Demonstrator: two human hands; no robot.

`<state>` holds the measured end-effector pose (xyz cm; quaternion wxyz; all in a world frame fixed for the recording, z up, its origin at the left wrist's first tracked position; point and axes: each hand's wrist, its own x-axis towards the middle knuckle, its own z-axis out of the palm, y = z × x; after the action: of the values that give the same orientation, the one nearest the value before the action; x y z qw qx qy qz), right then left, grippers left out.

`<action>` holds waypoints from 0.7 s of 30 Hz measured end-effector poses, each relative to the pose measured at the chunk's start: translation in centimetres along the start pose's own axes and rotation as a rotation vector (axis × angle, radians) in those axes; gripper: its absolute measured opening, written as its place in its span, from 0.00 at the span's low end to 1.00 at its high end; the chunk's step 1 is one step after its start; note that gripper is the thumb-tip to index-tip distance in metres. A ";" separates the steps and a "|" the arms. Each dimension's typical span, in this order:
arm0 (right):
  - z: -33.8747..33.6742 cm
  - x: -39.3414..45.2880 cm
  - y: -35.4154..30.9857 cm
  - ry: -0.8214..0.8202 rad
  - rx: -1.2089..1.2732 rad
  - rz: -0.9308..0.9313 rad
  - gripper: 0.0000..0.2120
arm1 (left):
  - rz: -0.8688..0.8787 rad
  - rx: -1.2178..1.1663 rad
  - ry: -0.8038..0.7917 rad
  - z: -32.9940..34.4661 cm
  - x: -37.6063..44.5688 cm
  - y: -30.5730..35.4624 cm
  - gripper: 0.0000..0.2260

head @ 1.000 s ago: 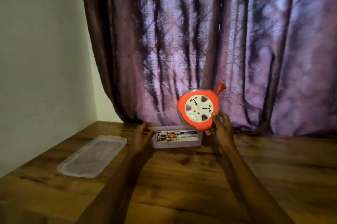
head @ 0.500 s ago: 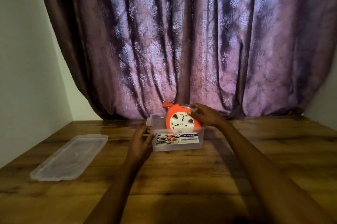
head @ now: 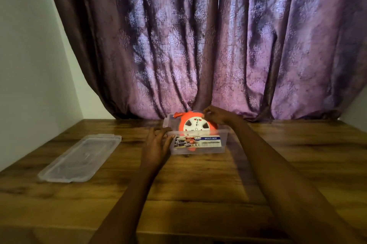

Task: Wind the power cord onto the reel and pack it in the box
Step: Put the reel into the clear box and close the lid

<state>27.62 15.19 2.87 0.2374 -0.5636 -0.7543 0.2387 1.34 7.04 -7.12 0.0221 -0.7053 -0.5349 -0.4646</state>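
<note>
— Two hands at work: right hand [head: 215, 115] up at the top rim of the orange reel [head: 195, 125], fingers [head: 206, 113] curled over its edge and grasping it; left hand [head: 156, 145] against the near left corner of the clear box [head: 198, 145], fingers loose and fairly straight, touching rather than clenched.

— And the reel itself?

— Standing on edge inside the box, white socket face toward the camera, upper half proud of the rim, orange crank handle [head: 178, 115] poking out at the upper left. Not yet lying flat. No loose cord visible, so presumably wound already.

— Handling?

— Probably rigid plastic, smooth, moderately weighty with the cord inside. Best held by the outer rim, as now, not by the crank: likely to swing or turn. Round shape, so apt to roll or tip if let go while upright.

— The box?

— Thin, light, see-through, with a printed label [head: 199, 142] on the near wall. Liable to slide across the wooden desk [head: 198, 184] under a push, hence the steadying left hand.

— Remaining?

— Laying the reel down so as to sit below the rim, then fetching the clear lid [head: 79, 157], lying well apart on the left of the desk. Purple curtain [head: 198, 45] behind.
</note>
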 end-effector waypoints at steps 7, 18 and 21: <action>1.5 0.8 -0.1 0.060 -0.554 0.037 0.21 | -0.002 0.015 0.038 0.2 -0.3 0.4 0.15; 1.8 -1.0 -0.6 0.366 -0.460 -0.046 0.14 | -0.001 0.004 -0.035 -0.4 -0.3 0.1 0.18; 2.6 -2.4 -0.7 0.529 -0.402 -0.134 0.12 | -0.061 0.046 -0.064 -2.2 -0.2 -1.2 0.21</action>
<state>26.07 12.52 1.03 0.3242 -0.5907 -0.7339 -0.0855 -0.94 6.25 -6.58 0.0069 -0.7023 -0.5672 -0.4301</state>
